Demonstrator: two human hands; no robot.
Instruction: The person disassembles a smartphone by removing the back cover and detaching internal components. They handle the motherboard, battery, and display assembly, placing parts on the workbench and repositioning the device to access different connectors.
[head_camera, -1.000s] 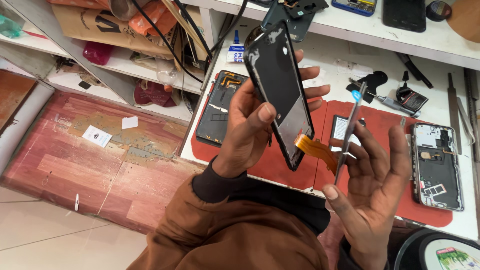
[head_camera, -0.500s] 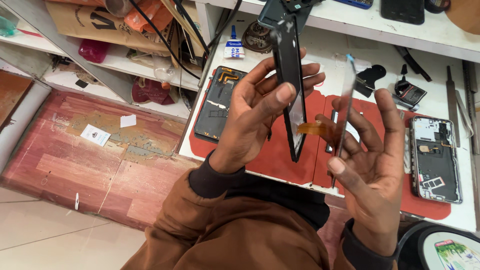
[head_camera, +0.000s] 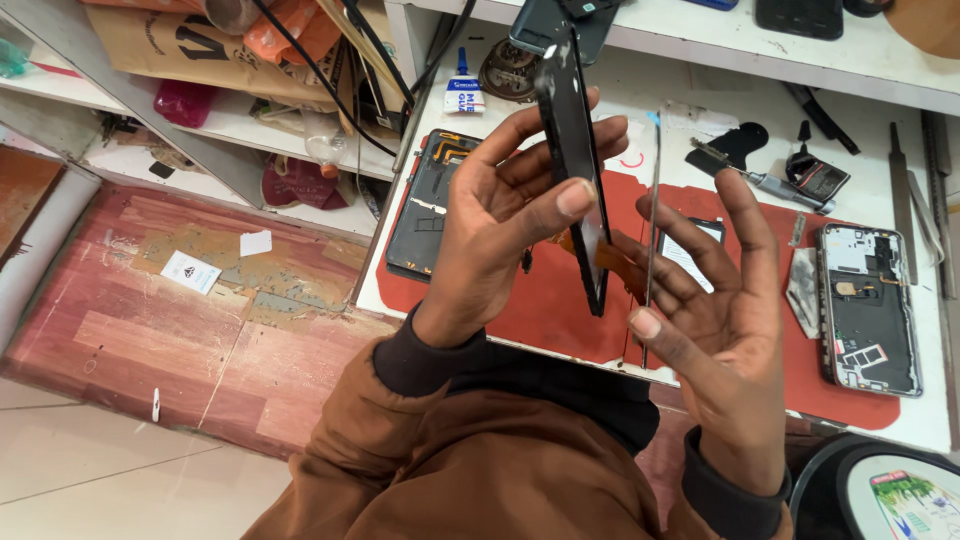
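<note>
Edge-on, a black phone screen (head_camera: 572, 170) sits clamped in the left hand (head_camera: 500, 215); right hand (head_camera: 725, 290) pinches thin tweezers (head_camera: 653, 220).

Left hand (head_camera: 500, 235) held a black phone screen (head_camera: 575, 165) edge-on above the bench (head_camera: 700, 90), right hand (head_camera: 725, 310) pinched a thin metal tool (head_camera: 653, 220), red mat (head_camera: 540, 300) below

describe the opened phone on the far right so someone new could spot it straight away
Start at the red work mat on the white bench and follow it to its right end. There an opened phone lies flat with its back cover off, its grey insides facing up. Unlike the dark phone frame at the mat's left edge, it sits right of both hands.
</note>
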